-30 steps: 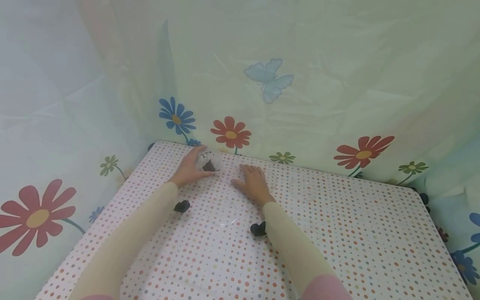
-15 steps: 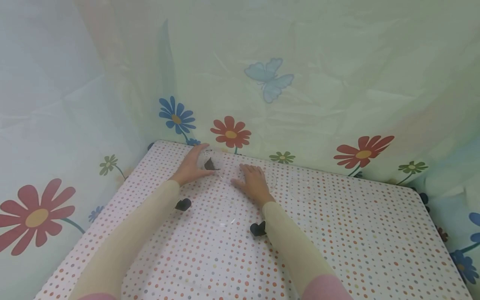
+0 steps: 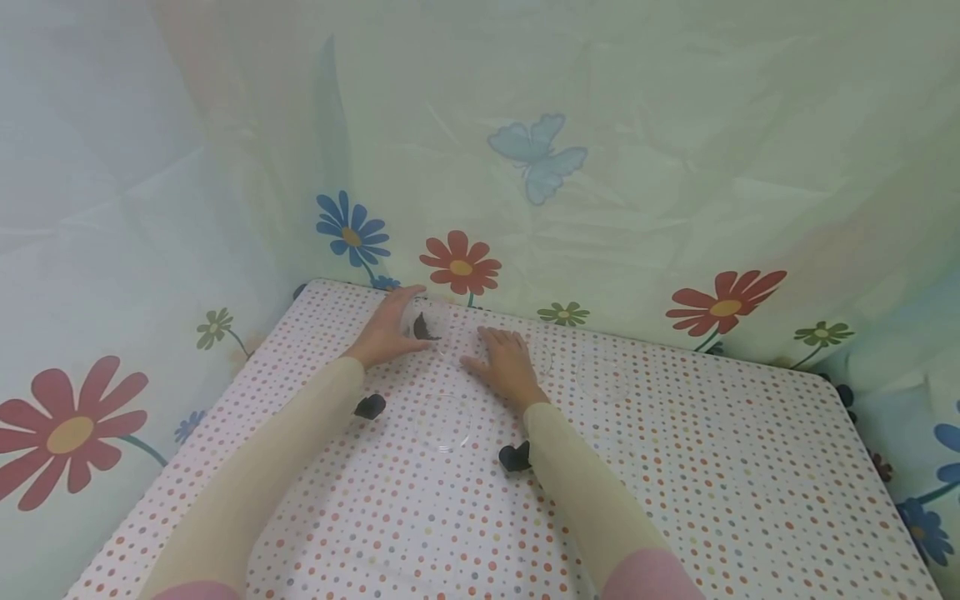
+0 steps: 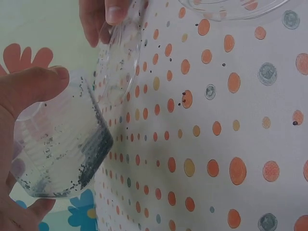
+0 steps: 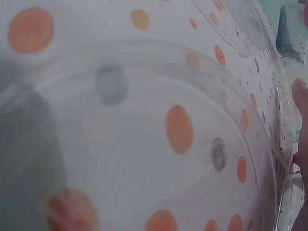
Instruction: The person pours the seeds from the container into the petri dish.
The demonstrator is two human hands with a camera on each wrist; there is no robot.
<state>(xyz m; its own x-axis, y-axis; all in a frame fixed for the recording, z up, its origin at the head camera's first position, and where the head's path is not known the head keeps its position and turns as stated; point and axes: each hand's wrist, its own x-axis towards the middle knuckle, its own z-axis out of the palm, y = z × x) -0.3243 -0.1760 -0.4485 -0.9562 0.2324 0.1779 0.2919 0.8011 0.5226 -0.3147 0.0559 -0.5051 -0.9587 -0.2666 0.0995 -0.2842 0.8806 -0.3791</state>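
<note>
My left hand (image 3: 384,332) grips a clear plastic container (image 4: 62,139), thumb on one side and fingers round the other. Small black grains are heaped along one side of the tilted container, with more clinging to its walls. To its right lies my right hand (image 3: 510,365), fingers fairly straight and thumb spread. In the left wrist view its fingertips (image 4: 115,13) are right at a shallow clear dish (image 4: 122,62). A few loose black grains dot the tabletop nearby.
Another clear round dish (image 3: 444,423) lies nearer on the dotted table (image 3: 720,467), and a further one (image 3: 603,377) right of my right hand. A flower-printed curtain (image 3: 622,208) hangs behind the table's back edge. Dark devices (image 3: 514,457) sit at the wrists.
My left hand has shifted slightly right and tipped the container further; the dark heap of grains looks narrower in the head view. The right hand has stayed put.
</note>
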